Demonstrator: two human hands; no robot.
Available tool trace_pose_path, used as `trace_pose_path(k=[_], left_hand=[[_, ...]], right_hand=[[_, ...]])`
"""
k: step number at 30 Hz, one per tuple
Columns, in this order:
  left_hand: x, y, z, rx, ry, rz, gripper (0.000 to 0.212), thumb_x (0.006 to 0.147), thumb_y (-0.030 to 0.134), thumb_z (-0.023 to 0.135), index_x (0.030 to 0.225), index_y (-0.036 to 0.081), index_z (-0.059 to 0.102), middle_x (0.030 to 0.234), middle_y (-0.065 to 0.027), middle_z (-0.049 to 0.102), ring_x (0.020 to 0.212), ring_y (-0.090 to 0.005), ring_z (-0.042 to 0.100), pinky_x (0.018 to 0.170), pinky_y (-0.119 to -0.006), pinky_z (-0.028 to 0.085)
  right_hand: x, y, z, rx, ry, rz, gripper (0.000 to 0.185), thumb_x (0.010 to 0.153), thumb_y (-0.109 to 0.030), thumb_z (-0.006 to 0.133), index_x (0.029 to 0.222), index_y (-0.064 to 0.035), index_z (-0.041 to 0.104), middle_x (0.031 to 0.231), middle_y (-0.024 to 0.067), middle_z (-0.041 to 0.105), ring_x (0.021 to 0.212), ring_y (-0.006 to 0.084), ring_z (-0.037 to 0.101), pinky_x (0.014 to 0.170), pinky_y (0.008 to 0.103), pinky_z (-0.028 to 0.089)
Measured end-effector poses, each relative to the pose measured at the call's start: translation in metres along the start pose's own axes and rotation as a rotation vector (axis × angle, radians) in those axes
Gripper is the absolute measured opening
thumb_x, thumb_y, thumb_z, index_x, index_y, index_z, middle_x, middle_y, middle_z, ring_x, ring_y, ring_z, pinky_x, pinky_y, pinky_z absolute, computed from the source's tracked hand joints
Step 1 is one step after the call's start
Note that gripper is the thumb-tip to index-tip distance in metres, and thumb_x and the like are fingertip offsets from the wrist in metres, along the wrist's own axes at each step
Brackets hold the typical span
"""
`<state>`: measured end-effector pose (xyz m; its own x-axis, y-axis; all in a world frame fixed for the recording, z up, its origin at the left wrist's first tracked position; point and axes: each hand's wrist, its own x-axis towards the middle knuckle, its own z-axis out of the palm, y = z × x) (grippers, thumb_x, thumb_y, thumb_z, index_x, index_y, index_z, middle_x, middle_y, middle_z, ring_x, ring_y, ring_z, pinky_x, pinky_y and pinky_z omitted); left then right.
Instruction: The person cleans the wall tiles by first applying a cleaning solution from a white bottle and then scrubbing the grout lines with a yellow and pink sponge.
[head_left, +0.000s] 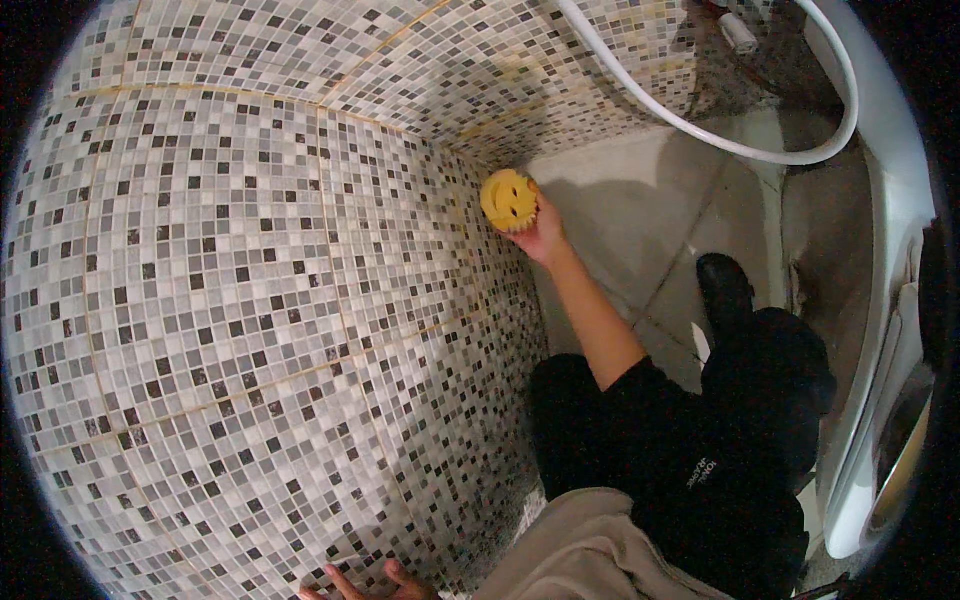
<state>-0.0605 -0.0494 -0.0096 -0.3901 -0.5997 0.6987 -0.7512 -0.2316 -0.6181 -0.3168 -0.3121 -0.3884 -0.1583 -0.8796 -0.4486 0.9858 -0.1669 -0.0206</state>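
Observation:
A round yellow scrubber with a smiling face and a notched edge (508, 201) is in my right hand (541, 231), against or very near the mosaic-tiled wall (225, 262), low by its inner corner. The bare forearm reaches up from a black sleeve. At the bottom edge of the picture, my left hand (375, 586) is only partly in view. Its fingers are spread at the tiled wall, with nothing seen in them; whether they touch it cannot be told.
A white hose (675, 120) loops across the upper right. The edge of a white appliance (892, 180) runs down the right side. Below lies a grey tiled floor (622, 202), with my black shoe (721, 289) on it. A brown cloth (585, 540) hangs near my body.

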Motion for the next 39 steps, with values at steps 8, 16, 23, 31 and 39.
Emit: trace_pose_path(k=[8,16,23,31,39], left_hand=[[0.000,-0.012,0.000,-0.166,0.037,0.045,0.060,0.080,0.066,0.049,0.109,0.016,0.066,0.132,-0.0111,0.049,0.127,-0.0362,0.038,0.101,-0.056,0.022],[0.006,-0.043,0.010,-0.479,0.394,0.103,0.035,0.091,0.045,0.048,0.095,0.017,0.068,0.111,-0.0115,0.063,0.112,-0.0315,0.054,0.089,-0.045,0.039],[-0.005,-0.040,0.022,-0.882,0.488,-0.026,0.029,0.095,0.032,0.046,0.099,0.010,0.064,0.108,-0.0117,0.063,0.105,-0.0288,0.057,0.090,-0.046,0.041],[-0.017,-0.049,0.020,-1.028,0.669,0.022,0.022,0.092,0.023,0.050,0.098,0.006,0.063,0.104,-0.0138,0.063,0.108,-0.0305,0.054,0.096,-0.049,0.038],[-0.005,-0.036,-0.050,-1.232,0.037,-0.600,0.016,0.088,0.015,0.055,0.093,0.002,0.064,0.099,-0.0155,0.064,0.109,-0.0326,0.053,0.098,-0.051,0.037]], right_hand=[[-0.113,-0.044,0.115,0.188,-0.491,-0.062,0.053,0.091,-0.052,0.040,0.128,-0.0137,0.046,0.127,0.0101,0.050,0.115,0.0309,0.049,0.093,0.0566,0.041],[-0.236,-0.102,0.277,-0.148,-0.606,-0.412,0.063,0.091,-0.058,0.034,0.130,-0.0093,0.041,0.127,0.0131,0.049,0.113,0.0322,0.050,0.092,0.0551,0.042],[-0.419,-0.174,0.275,-0.470,-0.369,-0.998,0.052,0.094,-0.044,0.036,0.126,-0.0046,0.044,0.122,0.0130,0.053,0.111,0.0281,0.053,0.095,0.0483,0.042],[-0.578,-0.249,0.166,-0.785,0.310,-1.385,0.043,0.083,-0.018,0.064,0.117,-0.0089,0.039,0.088,0.0044,0.051,0.071,0.0152,0.055,0.064,0.0301,0.049],[-0.610,-0.286,0.091,-1.918,0.962,-1.401,0.049,0.070,-0.013,0.072,0.114,-0.0085,0.051,0.109,0.0146,0.048,0.099,0.0264,0.052,0.086,0.0355,0.045]])
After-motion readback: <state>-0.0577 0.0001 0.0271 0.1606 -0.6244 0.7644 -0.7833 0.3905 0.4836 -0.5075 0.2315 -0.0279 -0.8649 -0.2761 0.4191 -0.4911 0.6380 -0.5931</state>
